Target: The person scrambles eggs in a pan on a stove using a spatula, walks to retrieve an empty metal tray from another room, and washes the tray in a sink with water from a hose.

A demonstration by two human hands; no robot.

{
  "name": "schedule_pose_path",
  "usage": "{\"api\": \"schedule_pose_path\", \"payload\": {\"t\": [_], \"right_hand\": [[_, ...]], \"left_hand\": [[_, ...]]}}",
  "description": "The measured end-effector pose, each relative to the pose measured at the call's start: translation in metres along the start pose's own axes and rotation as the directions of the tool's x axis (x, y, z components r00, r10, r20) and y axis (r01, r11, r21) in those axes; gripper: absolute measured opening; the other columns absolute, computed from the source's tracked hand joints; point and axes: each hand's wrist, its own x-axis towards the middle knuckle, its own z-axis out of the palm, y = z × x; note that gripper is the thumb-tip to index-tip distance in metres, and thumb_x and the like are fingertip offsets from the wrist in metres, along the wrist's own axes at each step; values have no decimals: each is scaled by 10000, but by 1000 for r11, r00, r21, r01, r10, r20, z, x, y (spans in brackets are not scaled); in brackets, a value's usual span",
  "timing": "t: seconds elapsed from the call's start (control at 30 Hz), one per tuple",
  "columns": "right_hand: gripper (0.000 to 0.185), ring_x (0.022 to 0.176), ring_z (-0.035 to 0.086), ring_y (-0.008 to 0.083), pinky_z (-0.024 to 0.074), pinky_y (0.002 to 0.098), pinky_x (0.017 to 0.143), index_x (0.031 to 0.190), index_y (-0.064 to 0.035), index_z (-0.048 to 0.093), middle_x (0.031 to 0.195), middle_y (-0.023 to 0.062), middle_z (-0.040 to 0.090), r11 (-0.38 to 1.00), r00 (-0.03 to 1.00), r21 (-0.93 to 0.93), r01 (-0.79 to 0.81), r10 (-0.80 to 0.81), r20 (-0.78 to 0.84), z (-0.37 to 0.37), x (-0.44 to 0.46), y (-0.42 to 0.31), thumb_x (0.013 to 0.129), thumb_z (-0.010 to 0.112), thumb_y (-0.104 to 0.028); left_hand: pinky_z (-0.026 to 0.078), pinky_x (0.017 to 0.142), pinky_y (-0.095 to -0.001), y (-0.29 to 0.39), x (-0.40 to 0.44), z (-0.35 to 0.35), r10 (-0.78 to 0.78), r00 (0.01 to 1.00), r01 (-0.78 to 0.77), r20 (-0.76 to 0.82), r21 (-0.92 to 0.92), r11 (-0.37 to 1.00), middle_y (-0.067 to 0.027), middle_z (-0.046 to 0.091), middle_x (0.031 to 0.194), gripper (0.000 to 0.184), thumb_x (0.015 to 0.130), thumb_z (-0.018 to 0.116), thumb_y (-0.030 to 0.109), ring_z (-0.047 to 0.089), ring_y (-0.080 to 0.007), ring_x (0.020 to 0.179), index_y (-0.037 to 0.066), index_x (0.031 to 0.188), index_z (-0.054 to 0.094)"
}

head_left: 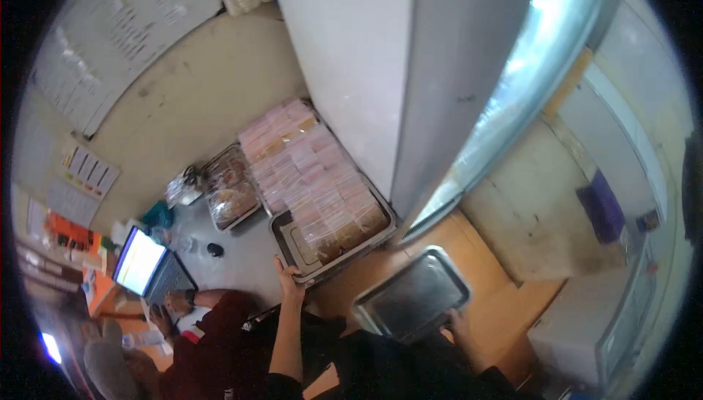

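Observation:
My left hand (290, 277) grips the near edge of a metal tray (339, 255) on the steel table. Rows of wrapped pink packets (315, 169) fill most of that tray, and its near left corner shows bare metal. My right hand (459, 323) holds an empty metal tray (414, 294) by its near right edge, over the floor to the right of the table. Left of the packets lies a smaller tray with plastic-wrapped food (231, 188).
A person in a cap (106, 367) sits at the left with hands near a laptop (150, 268). A small black object (214, 250) lies on the steel table (238, 261). A tall white cabinet (359, 56) stands behind, and a white appliance (578, 327) at the right.

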Motion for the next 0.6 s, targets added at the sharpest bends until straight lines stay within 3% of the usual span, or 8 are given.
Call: {"api": "schedule_pose_path", "payload": {"t": [0.1,0.2,0.27,0.3,0.33,0.43,0.47,0.6], "right_hand": [[337,746,570,240,498,323,494,1077,-43,426,890,124,520,912,979,365,187,-140,-149,-76,-18,67,764,501,-146],[363,765,566,247,497,330,513,1131,-75,390,927,125,510,878,908,445,175,31,-418,-121,-62,74,786,485,-136],[318,775,564,253,493,344,530,1106,-54,416,960,121,501,733,891,580,356,-78,-448,-161,-82,91,804,480,-131],[280,775,565,240,485,358,545,1049,-46,451,933,114,518,712,878,584,391,-99,-468,-190,-85,106,791,498,-143],[246,776,567,227,476,372,560,991,-37,487,905,106,535,686,857,585,433,-113,-502,-216,-88,124,777,517,-155],[177,609,563,192,469,327,482,896,-21,518,785,103,562,551,760,611,568,-65,-647,-283,-110,153,778,522,-152],[163,549,554,184,464,312,455,866,-18,524,739,96,564,511,738,593,623,-133,-661,-308,-118,159,778,524,-155],[142,491,540,179,455,297,424,846,-19,523,707,81,566,412,581,548,728,54,-812,-415,-149,132,784,520,-146]], "left_hand": [[471,378,-420,-24,14,-18,30,997,-24,-65,93,995,-79,479,711,763,710,420,35,516,-246,575,305,1355,114],[482,389,-437,-46,22,-22,5,980,4,-198,47,999,-64,449,664,687,760,425,97,516,-245,577,278,1355,131],[495,455,-468,-60,43,-51,117,993,-115,-26,71,991,-70,464,699,642,821,431,212,517,-257,604,215,1370,98],[514,540,-490,-70,57,-67,246,967,-253,62,142,957,-83,483,748,649,844,440,273,519,-268,628,187,1376,78],[459,811,-485,-77,65,-83,458,875,-477,156,439,761,-172,506,1014,621,845,469,328,537,-322,742,106,1352,187],[451,811,-464,-91,31,-29,392,917,-259,-80,626,735,-156,505,1025,583,837,478,323,534,-310,774,101,1318,236],[449,811,-456,-101,21,-6,399,912,-238,-95,669,704,-150,505,1029,570,834,482,321,533,-306,784,99,1306,253],[438,811,-427,-162,-27,95,481,873,-231,-77,803,549,-129,503,1044,521,823,494,315,528,-289,826,92,1261,319]]}}
